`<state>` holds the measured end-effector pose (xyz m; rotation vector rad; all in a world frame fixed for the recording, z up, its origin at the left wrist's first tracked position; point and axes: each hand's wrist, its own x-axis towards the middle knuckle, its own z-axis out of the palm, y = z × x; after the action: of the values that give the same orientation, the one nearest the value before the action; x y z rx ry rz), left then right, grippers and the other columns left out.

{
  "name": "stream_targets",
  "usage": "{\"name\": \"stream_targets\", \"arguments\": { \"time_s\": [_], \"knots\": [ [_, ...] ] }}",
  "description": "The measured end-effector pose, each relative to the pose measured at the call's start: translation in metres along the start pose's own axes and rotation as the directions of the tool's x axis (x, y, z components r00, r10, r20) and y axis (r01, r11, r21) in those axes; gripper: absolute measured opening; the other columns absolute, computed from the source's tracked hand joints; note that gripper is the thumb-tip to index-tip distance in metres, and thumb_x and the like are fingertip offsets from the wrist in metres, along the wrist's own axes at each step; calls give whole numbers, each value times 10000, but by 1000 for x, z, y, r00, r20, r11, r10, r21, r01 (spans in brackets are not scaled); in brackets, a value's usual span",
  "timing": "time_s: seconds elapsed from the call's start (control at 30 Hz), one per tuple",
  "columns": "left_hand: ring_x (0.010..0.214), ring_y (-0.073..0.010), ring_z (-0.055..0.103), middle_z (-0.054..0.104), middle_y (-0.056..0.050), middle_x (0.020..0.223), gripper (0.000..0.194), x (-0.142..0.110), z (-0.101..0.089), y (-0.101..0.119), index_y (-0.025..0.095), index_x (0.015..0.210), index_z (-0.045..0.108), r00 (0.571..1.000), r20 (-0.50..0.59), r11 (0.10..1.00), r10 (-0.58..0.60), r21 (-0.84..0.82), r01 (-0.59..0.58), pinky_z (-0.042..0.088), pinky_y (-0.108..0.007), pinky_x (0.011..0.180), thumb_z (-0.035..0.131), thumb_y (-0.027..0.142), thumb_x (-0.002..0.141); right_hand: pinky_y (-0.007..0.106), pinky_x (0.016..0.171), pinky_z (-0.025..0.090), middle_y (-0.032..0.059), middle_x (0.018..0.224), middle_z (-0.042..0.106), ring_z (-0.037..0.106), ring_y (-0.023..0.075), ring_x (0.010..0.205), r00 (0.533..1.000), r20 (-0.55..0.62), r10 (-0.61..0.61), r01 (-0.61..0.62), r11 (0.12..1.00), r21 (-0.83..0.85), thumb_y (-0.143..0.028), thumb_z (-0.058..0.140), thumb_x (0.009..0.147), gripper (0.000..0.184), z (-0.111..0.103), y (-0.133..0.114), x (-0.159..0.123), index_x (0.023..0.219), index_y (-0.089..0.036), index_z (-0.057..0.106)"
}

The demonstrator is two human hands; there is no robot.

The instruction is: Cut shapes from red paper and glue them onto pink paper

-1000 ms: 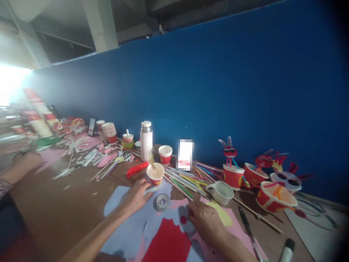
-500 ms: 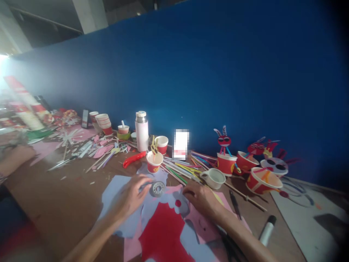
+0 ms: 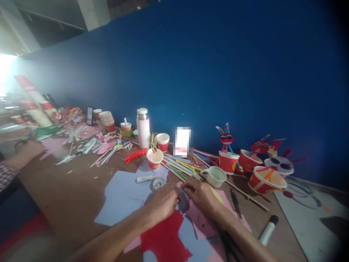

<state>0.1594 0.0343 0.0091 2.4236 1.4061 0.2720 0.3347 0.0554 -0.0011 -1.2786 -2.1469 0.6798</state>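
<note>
My left hand (image 3: 166, 199) reaches over the paper sheets with its fingers pinched together, and a small red paper circle (image 3: 179, 200) shows at the fingertips. Close to it on the right, my right hand (image 3: 201, 197) has curled fingers over the pink paper (image 3: 203, 223); what they hold, if anything, is hidden. A large red paper piece (image 3: 162, 236) lies below both hands on light blue paper (image 3: 120, 198). Just beyond my left hand are a tape roll (image 3: 158, 183) and a small white tube (image 3: 145, 178).
Behind the hands stand a paper cup (image 3: 155, 160), a thermos (image 3: 143, 129), coloured sticks (image 3: 182, 167) and a pale mug (image 3: 215, 176). Red cups with paper figures (image 3: 228, 162) line the right, near a marker (image 3: 268, 231). Another person's hand (image 3: 29, 151) is at the far left.
My left hand has left the white tube beside the tape roll and moved right, to the small red circle near my right hand. My right hand has barely moved.
</note>
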Motion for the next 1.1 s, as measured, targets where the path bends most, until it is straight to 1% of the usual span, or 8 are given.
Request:
{"name": "stream_targets", "arguments": {
  "time_s": [0.07, 0.23, 0.47, 0.63, 0.77, 0.9, 1.0, 1.1],
  "knots": [
    [980, -269, 592, 629, -105, 1021, 197, 1, -1, 0, 197, 938, 591, 1000, 14, 1000, -17, -3, 17, 460, -352, 805, 507, 120, 776, 251, 697, 433, 37, 856, 715, 645, 179, 802, 1000, 2, 3, -3, 1000, 12, -185, 469, 832, 224, -1, -1, 0, 867, -200, 690],
    [980, -291, 605, 649, -113, 1004, 333, 8, 2, -3, 212, 1067, 549, 998, 47, 999, -35, -17, 35, 456, -354, 781, 533, 119, 747, 253, 667, 419, 39, 816, 694, 620, 173, 754, 1000, 8, 21, -21, 998, 57, -189, 467, 829, 208, -3, -2, 0, 827, -190, 675],
    [925, -281, 619, 660, -84, 954, 295, 16, 9, -10, 222, 989, 569, 996, 84, 998, -31, -58, 36, 438, -348, 768, 510, 110, 722, 239, 686, 409, 25, 807, 686, 610, 159, 759, 998, 9, 55, -55, 986, 160, -131, 494, 790, 190, -1, 6, 2, 836, -187, 670],
    [883, -265, 610, 649, -52, 843, 217, 17, 7, -10, 226, 852, 572, 997, 76, 980, -30, -195, 44, 400, -344, 781, 496, 92, 699, 234, 665, 409, 7, 756, 668, 589, 147, 713, 994, 4, 114, -111, 961, 253, -96, 487, 759, 204, 0, 7, 2, 813, -188, 661],
    [773, -224, 603, 607, -13, 699, 112, 13, 2, -10, 213, 694, 522, 994, 40, 923, -102, -369, 109, 390, -305, 706, 517, 102, 688, 222, 618, 411, -5, 713, 654, 571, 133, 663, 987, -1, 161, -150, 923, 355, -95, 488, 737, 201, -2, 2, 4, 789, -184, 660],
    [620, -171, 593, 583, 18, 628, 49, 8, -8, -10, 211, 721, 490, 974, 20, 761, -226, -620, 190, 390, -250, 557, 538, 209, 734, 217, 551, 404, -14, 651, 624, 549, 125, 597, 975, 5, 222, -199, 862, 466, -141, 490, 724, 164, -7, -9, 6, 748, -180, 647],
    [500, -137, 578, 612, 13, 638, 111, 3, -14, -6, 208, 741, 437, 953, 61, 542, -297, -811, 220, 383, -219, 454, 524, 276, 749, 210, 495, 394, -29, 593, 594, 542, 117, 535, 965, 23, 260, -230, 806, 545, -170, 486, 714, 137, -10, -18, 6, 721, -191, 621],
    [509, -135, 598, 628, -6, 671, 170, 1, -13, -1, 189, 788, 459, 937, 117, 297, -328, -929, 220, 402, -213, 434, 557, 317, 735, 202, 449, 376, -28, 599, 606, 555, 111, 506, 955, 28, 294, -249, 751, 612, -198, 493, 703, 94, -8, -23, 4, 703, -199, 586]
  ]
}}
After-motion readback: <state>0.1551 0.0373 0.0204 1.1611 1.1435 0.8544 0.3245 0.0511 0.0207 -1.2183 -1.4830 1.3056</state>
